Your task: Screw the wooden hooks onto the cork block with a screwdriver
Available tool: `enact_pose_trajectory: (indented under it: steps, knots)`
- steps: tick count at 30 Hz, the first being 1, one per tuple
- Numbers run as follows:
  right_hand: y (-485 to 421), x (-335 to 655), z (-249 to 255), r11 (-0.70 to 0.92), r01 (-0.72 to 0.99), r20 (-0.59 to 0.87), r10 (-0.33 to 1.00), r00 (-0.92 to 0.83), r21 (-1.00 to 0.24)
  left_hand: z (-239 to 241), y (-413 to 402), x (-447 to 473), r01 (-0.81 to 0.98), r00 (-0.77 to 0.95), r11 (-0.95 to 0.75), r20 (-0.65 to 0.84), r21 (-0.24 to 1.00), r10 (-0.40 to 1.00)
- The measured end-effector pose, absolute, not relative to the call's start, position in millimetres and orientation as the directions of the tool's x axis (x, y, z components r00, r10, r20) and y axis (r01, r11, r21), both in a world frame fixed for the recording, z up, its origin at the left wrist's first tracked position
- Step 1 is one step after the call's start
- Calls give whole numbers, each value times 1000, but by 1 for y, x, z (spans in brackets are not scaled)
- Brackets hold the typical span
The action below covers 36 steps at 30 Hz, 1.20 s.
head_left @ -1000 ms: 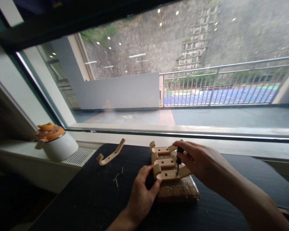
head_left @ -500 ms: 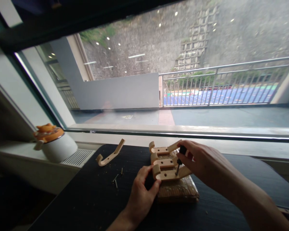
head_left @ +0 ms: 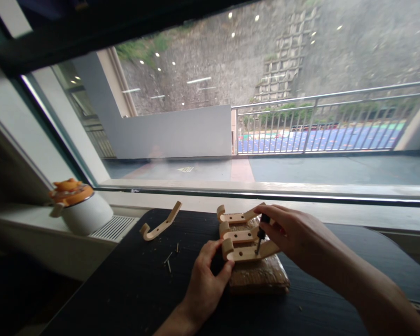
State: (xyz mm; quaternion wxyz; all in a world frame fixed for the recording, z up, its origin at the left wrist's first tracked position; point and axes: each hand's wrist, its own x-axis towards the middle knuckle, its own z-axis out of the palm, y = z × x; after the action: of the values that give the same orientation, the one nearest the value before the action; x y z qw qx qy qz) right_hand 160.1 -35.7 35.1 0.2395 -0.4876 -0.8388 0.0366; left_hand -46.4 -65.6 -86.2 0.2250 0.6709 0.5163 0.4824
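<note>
Tabletop (head_left: 126, 289): right hand (head_left: 297, 238) upright on screwdriver (head_left: 261, 233); left hand (head_left: 205, 280) braces hook (head_left: 243, 252).

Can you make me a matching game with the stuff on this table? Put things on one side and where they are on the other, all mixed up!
Things:
1. screwdriver
2. loose wooden hook
3. small screws
4. white pot with orange lid

Places:
A. on the window ledge, far left
B. in the right hand
C. lying alone on the black table, left of the board
D. scattered on the table near the left hand

Pairs: 1-B, 2-C, 3-D, 4-A
</note>
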Motion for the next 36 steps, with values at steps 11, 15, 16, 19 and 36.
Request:
enact_pose_trajectory:
  steps: [11,15,16,19,36]
  knots:
    - [-28,160,33,410,886,352,879,-321,-218,-89,-65,-47,474,11,-359,402,804,916]
    - [-31,157,31,442,862,375,864,-336,-246,-89,-64,-47,478,10,-353,397,804,918]
    - [-32,156,31,471,840,382,853,-356,-270,-88,-64,-47,477,11,-354,397,805,918]
    - [-35,155,31,552,765,384,820,-425,-331,-88,-64,-47,468,15,-362,402,806,916]
    - [-32,161,35,454,860,351,864,-361,-234,-88,-65,-48,472,9,-363,407,804,913]
